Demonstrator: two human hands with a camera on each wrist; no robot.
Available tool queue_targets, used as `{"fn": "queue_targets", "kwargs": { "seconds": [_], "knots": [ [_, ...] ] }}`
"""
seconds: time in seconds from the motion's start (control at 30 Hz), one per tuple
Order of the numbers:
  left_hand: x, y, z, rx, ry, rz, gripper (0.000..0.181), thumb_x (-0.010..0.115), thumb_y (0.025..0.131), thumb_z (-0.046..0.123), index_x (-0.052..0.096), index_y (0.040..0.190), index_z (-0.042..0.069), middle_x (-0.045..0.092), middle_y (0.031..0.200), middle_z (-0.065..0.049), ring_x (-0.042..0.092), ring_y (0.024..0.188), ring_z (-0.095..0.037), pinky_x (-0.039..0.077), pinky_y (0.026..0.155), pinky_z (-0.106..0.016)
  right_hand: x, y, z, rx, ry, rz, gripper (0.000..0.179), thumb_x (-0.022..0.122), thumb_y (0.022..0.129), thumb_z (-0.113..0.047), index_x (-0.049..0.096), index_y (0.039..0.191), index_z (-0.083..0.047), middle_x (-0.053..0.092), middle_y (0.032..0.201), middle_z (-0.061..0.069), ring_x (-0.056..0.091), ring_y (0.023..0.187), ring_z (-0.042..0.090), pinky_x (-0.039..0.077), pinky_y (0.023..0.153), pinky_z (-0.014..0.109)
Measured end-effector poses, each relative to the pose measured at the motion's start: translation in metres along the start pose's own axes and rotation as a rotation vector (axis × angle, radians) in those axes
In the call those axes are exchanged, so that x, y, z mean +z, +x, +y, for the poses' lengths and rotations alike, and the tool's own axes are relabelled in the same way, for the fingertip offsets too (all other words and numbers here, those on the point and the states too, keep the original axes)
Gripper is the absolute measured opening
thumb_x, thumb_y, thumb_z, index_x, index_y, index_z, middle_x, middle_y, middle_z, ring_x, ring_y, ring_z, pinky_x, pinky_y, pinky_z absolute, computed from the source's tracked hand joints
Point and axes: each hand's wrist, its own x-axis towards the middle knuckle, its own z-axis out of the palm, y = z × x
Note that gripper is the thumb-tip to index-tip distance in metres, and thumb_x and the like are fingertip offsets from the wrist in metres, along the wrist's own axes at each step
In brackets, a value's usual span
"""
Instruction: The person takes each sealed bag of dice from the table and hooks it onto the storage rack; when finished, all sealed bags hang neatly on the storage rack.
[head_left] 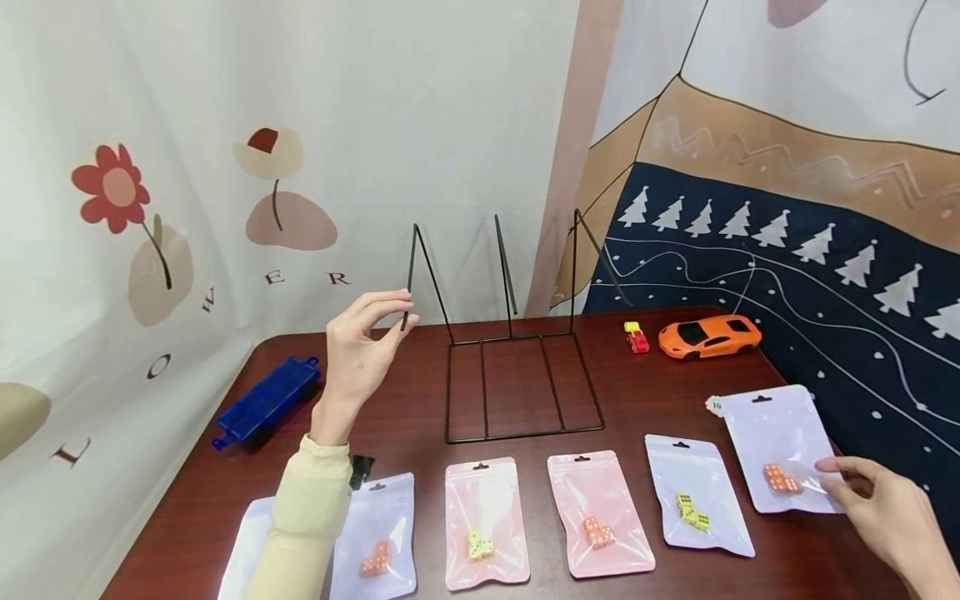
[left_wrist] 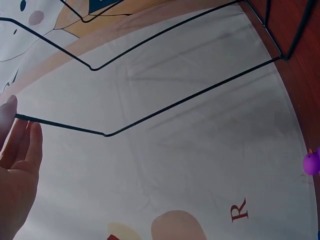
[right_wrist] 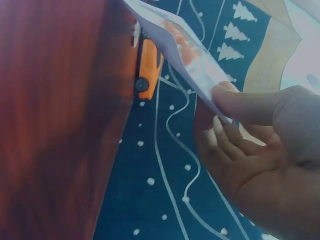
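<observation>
Right hand: the right hand (head_left: pixel 887 510) pinches the outermost lavender bag (head_left: pixel 780 435) between thumb and fingers, by its near right side.
Left hand: the left hand (head_left: pixel 358 354), thumb and fingertips nearly together, has hold of the leftmost rod (head_left: pixel 412 268) of the black wire rack (head_left: pixel 525 435) near its free end.
Bag's place: right end of the front row on the table, just beyond another lavender bag (head_left: pixel 693 458) with yellow dice, and nearer us than the orange car (head_left: pixel 708 337).
Bag's long axis: runs away from the person, leaning a little left; its hang hole (head_left: pixel 762 399) sits at the far end, the orange dice (head_left: pixel 782 479) at the near one (whether it's fully off the table, I can't tell from here).
Bag to rod: this, I'd judge, is what counts. The rod lies well to the left and farther back; the hole end leads towards the rack, with the gripping fingers behind it.
Nearer hand: the right, touching; the left is well apart.
</observation>
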Motion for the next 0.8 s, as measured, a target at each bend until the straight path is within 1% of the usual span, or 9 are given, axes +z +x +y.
{"fn": "queue_targets", "kwargs": {
  "seconds": [0.07,0.13,0.27,0.37,0.4,0.5,0.6,0.8],
  "knots": [
    [0.0,-0.001,-0.004,0.015,0.008,-0.005,0.023,0.077,0.07,-0.012,0.073,0.09,-0.001,0.069,0.1,-0.013,0.065,0.093,-0.024,0.051,0.082,-0.02,0.0,0.002,-0.008,-0.013,0.019,0.036,0.012,0.071,0.08,0.002,0.068,0.091,0.005,0.065,0.079,0.022,0.04,0.06,-0.012,0.034,0.045,0.013],
    [-0.001,-0.001,-0.006,0.043,0.022,-0.014,0.023,0.079,0.07,-0.01,0.073,0.09,-0.001,0.069,0.1,-0.013,0.065,0.093,-0.025,0.051,0.083,-0.02,0.0,0.005,-0.018,-0.029,0.051,0.064,0.014,0.071,0.079,0.004,0.068,0.092,0.005,0.066,0.08,0.023,0.039,0.061,-0.016,0.035,0.045,0.009],
    [-0.002,0.001,-0.007,0.106,0.059,-0.031,0.025,0.081,0.068,-0.008,0.073,0.091,-0.001,0.069,0.099,-0.014,0.066,0.093,-0.026,0.049,0.086,-0.022,0.002,0.01,-0.038,-0.061,0.136,0.105,0.017,0.071,0.078,0.008,0.067,0.095,0.005,0.066,0.08,0.024,0.041,0.062,-0.018,0.037,0.049,0.002],
    [-0.001,0.001,-0.006,0.131,0.064,-0.034,0.027,0.082,0.068,-0.008,0.074,0.092,-0.001,0.069,0.098,-0.015,0.065,0.096,-0.028,0.05,0.088,-0.025,0.001,0.013,-0.054,-0.074,0.217,0.116,0.019,0.07,0.079,0.009,0.066,0.097,0.005,0.066,0.085,0.023,0.044,0.065,-0.018,0.039,0.054,-0.001],
    [-0.001,0.002,-0.006,0.136,0.062,-0.036,0.027,0.081,0.067,-0.009,0.074,0.092,-0.002,0.069,0.098,-0.015,0.065,0.097,-0.028,0.05,0.089,-0.026,0.001,0.014,-0.059,-0.079,0.244,0.118,0.019,0.07,0.08,0.008,0.066,0.098,0.004,0.067,0.086,0.02,0.046,0.066,-0.018,0.041,0.056,-0.001],
    [-0.001,0.003,-0.005,0.135,0.052,-0.044,0.027,0.08,0.068,-0.009,0.074,0.094,-0.002,0.069,0.098,-0.014,0.065,0.1,-0.028,0.05,0.09,-0.029,0.0,0.017,-0.074,-0.104,0.332,0.116,0.018,0.07,0.082,0.006,0.067,0.1,0.003,0.066,0.085,0.002,0.051,0.068,-0.012,0.044,0.06,0.001],
    [-0.001,0.004,-0.004,0.125,0.049,-0.056,0.027,0.079,0.069,-0.009,0.073,0.095,-0.002,0.069,0.098,-0.013,0.065,0.101,-0.026,0.051,0.089,-0.028,0.0,0.02,-0.088,-0.146,0.406,0.114,0.018,0.07,0.083,0.005,0.067,0.1,0.003,0.061,0.081,-0.011,0.054,0.068,-0.006,0.046,0.062,0.003],
    [-0.001,0.004,-0.006,0.104,0.056,-0.07,0.026,0.078,0.071,-0.008,0.073,0.095,-0.002,0.068,0.1,-0.013,0.064,0.102,-0.024,0.051,0.088,-0.025,0.002,0.023,-0.112,-0.19,0.504,0.12,0.022,0.071,0.08,0.009,0.067,0.1,0.003,0.062,0.08,-0.009,0.056,0.068,-0.001,0.048,0.061,0.006]
  ]
}}
